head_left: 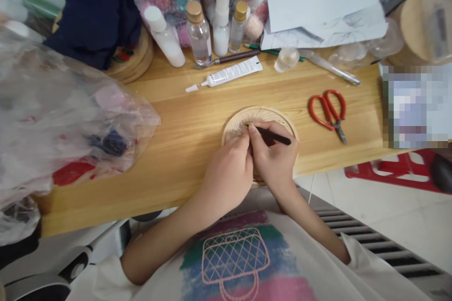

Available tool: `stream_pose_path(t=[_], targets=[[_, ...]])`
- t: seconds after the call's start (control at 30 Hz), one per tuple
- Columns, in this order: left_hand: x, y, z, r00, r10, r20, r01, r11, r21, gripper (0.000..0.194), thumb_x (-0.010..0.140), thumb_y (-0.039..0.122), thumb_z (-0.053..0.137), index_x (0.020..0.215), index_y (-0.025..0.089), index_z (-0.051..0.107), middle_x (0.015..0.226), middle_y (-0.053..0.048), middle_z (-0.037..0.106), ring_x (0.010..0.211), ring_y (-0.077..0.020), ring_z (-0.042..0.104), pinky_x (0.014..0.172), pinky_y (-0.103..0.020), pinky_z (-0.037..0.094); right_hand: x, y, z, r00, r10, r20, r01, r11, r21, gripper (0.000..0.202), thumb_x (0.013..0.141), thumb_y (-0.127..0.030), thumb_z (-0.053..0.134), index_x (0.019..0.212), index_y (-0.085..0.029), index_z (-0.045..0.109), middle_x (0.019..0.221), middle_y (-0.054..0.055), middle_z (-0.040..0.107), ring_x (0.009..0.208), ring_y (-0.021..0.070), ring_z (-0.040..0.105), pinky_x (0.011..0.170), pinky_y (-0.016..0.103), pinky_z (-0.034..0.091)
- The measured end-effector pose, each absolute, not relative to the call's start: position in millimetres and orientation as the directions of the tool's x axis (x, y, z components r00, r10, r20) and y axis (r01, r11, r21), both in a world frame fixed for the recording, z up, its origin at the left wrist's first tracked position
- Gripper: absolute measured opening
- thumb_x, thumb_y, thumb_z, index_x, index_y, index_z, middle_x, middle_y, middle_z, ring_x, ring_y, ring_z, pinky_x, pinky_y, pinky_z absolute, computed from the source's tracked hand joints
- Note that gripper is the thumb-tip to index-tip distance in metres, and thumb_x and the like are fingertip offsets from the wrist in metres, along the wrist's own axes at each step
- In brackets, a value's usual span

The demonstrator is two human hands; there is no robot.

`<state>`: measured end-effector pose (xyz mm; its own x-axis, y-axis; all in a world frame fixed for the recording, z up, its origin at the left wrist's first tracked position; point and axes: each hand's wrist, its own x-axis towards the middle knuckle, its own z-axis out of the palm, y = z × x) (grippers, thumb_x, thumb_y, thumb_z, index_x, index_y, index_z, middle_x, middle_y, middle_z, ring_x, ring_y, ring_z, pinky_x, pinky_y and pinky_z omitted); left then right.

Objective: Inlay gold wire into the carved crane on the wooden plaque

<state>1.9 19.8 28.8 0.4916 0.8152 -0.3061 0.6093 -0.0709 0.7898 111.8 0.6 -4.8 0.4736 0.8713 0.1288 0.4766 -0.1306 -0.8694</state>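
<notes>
A round wooden disc (243, 118) with fine dark lines drawn on its pale face lies near the table's front edge, largely covered by my hands. My right hand (275, 155) is closed around slim black tweezers (273, 135), whose tip points left onto the disc's face. Small yellow bits show near the tip and near the disc's upper right. My left hand (229, 169) rests against the disc from the left, fingers closed and its fingertips meeting those of my right hand. What the left fingers hold, if anything, is hidden.
Red-handled pliers (328, 115) lie to the right. Behind the disc are a white glue tube (235, 71), a dark-handled tool (236, 57) and several small bottles (199, 33). Plastic bags (70, 117) crowd the left; paper sheets (321, 0) lie at the back.
</notes>
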Motion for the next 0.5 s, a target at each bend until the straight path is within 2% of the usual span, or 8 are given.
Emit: stream_pose_path(t=[0.1,0.23,0.5], targets=[[2.9,18.4,27.4,0.484,0.823,-0.297,0.649,-0.110,0.753,0.043,0.095,0.007,0.039,0.134,0.006,0.055,0.125,-0.017,0.067,0.109,-0.0285,0.067,0.096,-0.047,0.056,111.8,1.0,-3.7,0.479,0.868,0.126,0.469,-0.132,-0.873,0.006,0.083,-0.020,0.065,0.081,-0.021,0.071,0.079,0.000,0.075,0.076,0.0154,0.069,0.071,0.030,0.054],[4.3,16.5,26.1,0.468,0.824,-0.320,0.746,-0.174,0.643,0.047,0.095,0.010,0.041,0.141,0.005,0.048,0.127,-0.019,0.066,0.111,-0.0331,0.066,0.092,-0.052,0.057,112.2,0.5,-4.5,0.488,0.866,0.111,0.441,-0.135,-0.887,0.007,0.082,-0.020,0.065,0.082,-0.022,0.071,0.080,0.000,0.075,0.075,0.0157,0.069,0.071,0.031,0.055],[3.5,13.5,25.0,0.460,0.830,-0.315,0.808,-0.244,0.536,0.046,0.095,0.011,0.042,0.140,0.006,0.049,0.127,-0.019,0.065,0.105,-0.0323,0.070,0.088,-0.050,0.060,114.2,-1.1,-3.9,0.469,0.879,0.091,0.413,-0.127,-0.902,0.007,0.083,-0.022,0.066,0.083,-0.022,0.073,0.084,0.001,0.076,0.081,0.0160,0.071,0.077,0.032,0.056]])
